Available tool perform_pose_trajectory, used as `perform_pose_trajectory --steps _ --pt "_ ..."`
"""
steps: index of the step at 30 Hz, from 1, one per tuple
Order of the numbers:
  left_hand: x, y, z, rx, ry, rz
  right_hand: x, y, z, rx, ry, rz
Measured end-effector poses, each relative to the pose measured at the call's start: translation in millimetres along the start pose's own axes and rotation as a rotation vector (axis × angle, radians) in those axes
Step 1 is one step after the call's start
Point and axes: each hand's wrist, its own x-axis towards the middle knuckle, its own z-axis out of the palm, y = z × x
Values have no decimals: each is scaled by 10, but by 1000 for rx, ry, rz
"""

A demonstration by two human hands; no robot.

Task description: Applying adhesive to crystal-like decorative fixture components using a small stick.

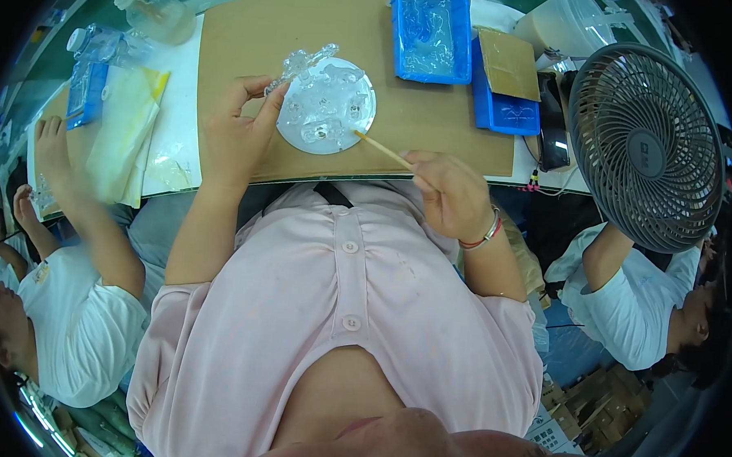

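Observation:
My left hand (pixel 250 119) pinches a clear, knobbly plastic piece (pixel 306 58) between thumb and fingers, over the upper left rim of a round white plate (pixel 366 95). On the plate lie several clear, shiny pieces (pixel 326 104); their exact kind is hard to make out. A thin wooden stick (pixel 384 150) is gripped in my right hand (pixel 451 193), to the plate's lower right. Its tip meets the plate's lower right part, beside the clear pieces. A brown cardboard sheet (pixel 252 40) lies under the plate.
A blue tray (pixel 397 34) with clear contents stands beyond the plate; another blue bin (pixel 489 115) holds cardboard. At right stands a large grey fan (pixel 649 151). Clear bottles (pixel 159 17) and plastic bags (pixel 126 120) are at left. Co-workers sit on both sides.

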Motion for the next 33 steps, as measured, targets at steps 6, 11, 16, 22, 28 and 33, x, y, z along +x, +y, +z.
perform_pose_trajectory --steps 6,11,16,22,28,33 --pt "-94 12 -26 29 31 24 56 -21 271 -164 -14 -79" --pt "-146 -31 -61 39 53 118 17 -134 264 -133 -4 -33" --pt "-141 -37 -66 12 38 139 -15 -127 184 -140 41 65" --pt "-109 -12 -160 -21 -93 58 -4 -106 149 -64 24 56" --pt "295 51 -387 -337 -399 94 -67 -73 62 -127 81 133" --pt "553 -26 -458 -264 -765 213 -63 -183 72 -45 -3 57"
